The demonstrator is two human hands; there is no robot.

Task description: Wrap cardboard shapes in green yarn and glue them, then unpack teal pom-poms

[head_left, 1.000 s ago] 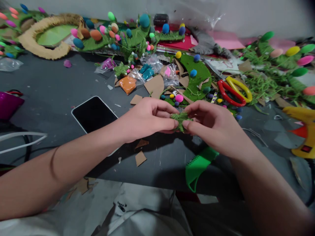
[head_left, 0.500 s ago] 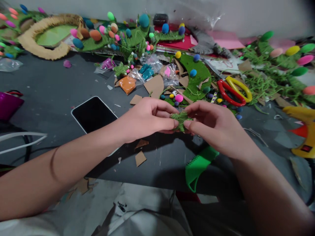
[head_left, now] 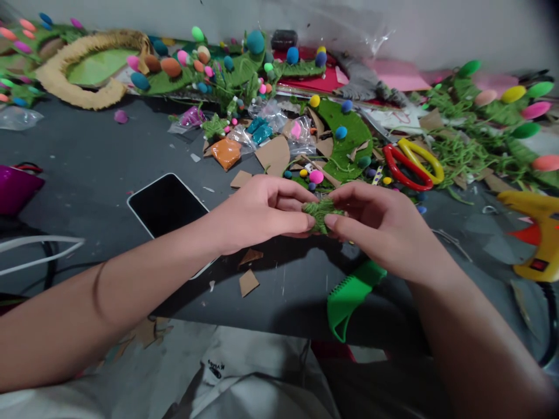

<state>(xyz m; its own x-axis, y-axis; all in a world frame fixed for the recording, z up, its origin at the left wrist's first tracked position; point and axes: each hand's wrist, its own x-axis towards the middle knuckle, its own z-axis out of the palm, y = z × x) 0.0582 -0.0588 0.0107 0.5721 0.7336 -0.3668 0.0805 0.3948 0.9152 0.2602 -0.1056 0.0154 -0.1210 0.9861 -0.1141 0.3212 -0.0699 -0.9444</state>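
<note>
A small piece wrapped in green yarn [head_left: 321, 214] is pinched between both hands above the dark table. My left hand [head_left: 266, 212] grips its left side, thumb in front and fingers behind. My right hand [head_left: 378, 221] holds the right side in the same way, thumb tip pressed on the yarn. The underside of the piece is hidden by the fingers. Just below my right hand lies a green plastic tool with a toothed edge [head_left: 353, 297]. A smartphone [head_left: 168, 203] with a dark screen rests partly behind my left forearm.
Red-and-yellow-handled scissors [head_left: 408, 169] and a yellow glue gun [head_left: 539, 233] lie to the right. Behind are a green felt crescent [head_left: 349, 137], coloured pompoms, small plastic bags [head_left: 226, 152] and a beige wrapped ring [head_left: 48, 73]. Cardboard scraps [head_left: 249, 283] lie near the front edge.
Both hands keep nearly the same hold on the yarn-wrapped piece. The view has shifted very slightly; nothing else has visibly moved.
</note>
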